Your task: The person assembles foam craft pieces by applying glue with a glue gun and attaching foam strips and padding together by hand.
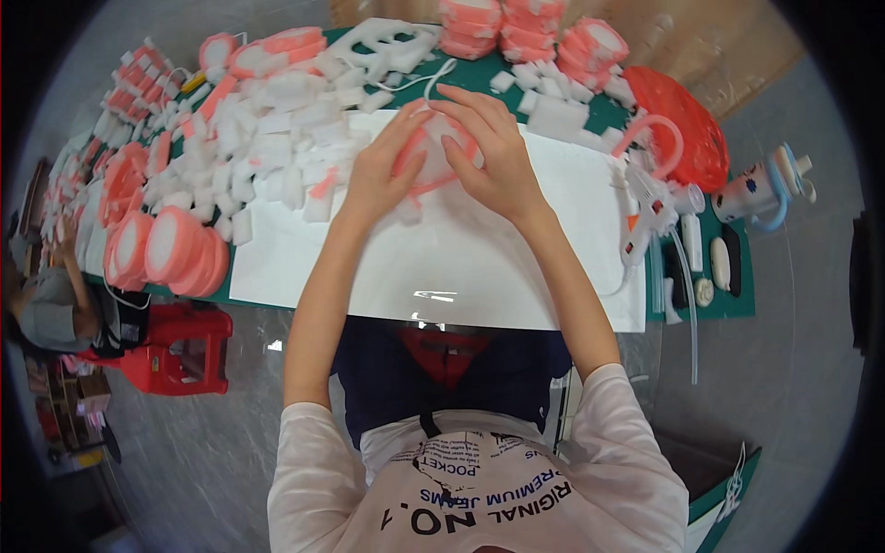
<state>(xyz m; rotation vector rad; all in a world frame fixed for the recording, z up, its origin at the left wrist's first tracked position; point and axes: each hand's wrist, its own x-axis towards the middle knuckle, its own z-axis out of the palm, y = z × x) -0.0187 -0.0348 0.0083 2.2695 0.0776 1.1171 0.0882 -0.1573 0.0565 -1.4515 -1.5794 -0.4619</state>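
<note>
Both my hands are at a pink-rimmed piece with a pale, translucent middle (435,155), low over the white board (442,267). My left hand (383,170) cups its left edge, thumb toward the middle. Around the right edge my right hand (493,157) curves its fingers, with the thumb resting on the near face. A small pink tab pokes out at the near end of the piece. Beyond the fingertips lies a white cord (441,76). The underside of the piece is hidden. White foam blocks (277,138) are heaped just left of my left hand.
A white glue gun (650,212) lies at the board's right side, near a red plastic bag (682,129) and a bottle (761,189). Stacked pink-and-white foam pieces (175,249) stand at the left. Further left sits another person (60,304) by a red stool (189,346).
</note>
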